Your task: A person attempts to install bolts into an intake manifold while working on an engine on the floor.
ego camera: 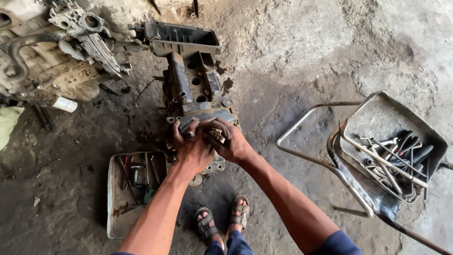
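Head view:
Left hand: curled on near end of engine part, gripping.
Right hand: closed over same end, touching left.
Part: mid floor, feet just below.
Edges: flat tray left, tool bin right, well apart.
Room: bare floor beyond.

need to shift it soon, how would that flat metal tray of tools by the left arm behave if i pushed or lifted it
The tray looks like thin sheet metal, so probably stiff and light. Its shallow rim suggests the loose tools may slide and rattle if tilted. On the rough concrete floor it would likely scrape, not glide.
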